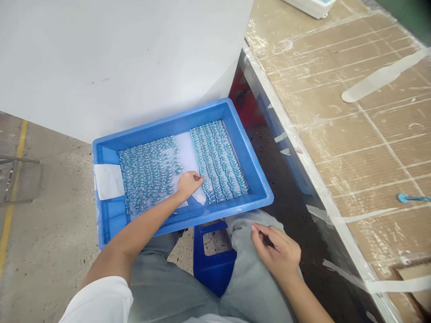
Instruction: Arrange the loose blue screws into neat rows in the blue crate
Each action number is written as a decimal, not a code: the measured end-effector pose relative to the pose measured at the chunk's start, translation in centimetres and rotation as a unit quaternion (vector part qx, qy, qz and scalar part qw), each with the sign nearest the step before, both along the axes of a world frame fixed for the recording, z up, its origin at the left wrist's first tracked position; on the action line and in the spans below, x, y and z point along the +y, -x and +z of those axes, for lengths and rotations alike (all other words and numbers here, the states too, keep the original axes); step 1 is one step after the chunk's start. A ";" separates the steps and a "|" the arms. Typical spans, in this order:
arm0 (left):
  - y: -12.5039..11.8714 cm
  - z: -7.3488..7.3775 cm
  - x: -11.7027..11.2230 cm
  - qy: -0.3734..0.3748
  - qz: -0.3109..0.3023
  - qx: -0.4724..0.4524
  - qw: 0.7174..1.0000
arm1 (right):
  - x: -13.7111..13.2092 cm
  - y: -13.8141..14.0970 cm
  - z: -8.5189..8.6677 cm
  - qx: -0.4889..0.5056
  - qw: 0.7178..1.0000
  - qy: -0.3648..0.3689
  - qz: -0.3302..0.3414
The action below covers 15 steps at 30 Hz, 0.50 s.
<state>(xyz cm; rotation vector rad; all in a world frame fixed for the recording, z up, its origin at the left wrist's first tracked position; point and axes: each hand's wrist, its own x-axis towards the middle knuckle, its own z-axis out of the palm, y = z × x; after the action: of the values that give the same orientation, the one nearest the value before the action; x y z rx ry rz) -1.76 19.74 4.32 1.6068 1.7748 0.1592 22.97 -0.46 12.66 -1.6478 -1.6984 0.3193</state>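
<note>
A blue plastic tray (256, 179) sits in front of my knees. It holds several small light-blue parts laid on white sheets, one cluster on the left (146, 172) and neat rows on the right (217, 159). My left hand (189, 184) reaches into the tray between the two groups, fingers curled and pinched at the edge of the right rows; what it pinches is too small to make out. My right hand (278, 251) rests on my right knee over grey trousers, fingers loosely curled, thumb and forefinger close together, nothing visible in them.
A cardboard-covered workbench (353, 134) wrapped in clear film runs along the right, with a small blue part (409, 198) lying on it. A white panel (117, 58) stands behind the tray. A blue stool (212, 264) is between my legs. Concrete floor with a yellow line lies at the left.
</note>
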 end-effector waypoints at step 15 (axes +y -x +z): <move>0.5 0.5 -1.0 0.021 -0.008 -0.005 1.000 | -0.1 -0.1 -0.2 0.002 1.000 -0.007 0.006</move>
<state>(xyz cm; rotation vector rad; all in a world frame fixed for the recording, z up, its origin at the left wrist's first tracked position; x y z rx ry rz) -2.27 18.70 4.83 1.5872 1.7462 0.1228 23.09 -0.54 12.48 -1.6251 -1.7049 0.3151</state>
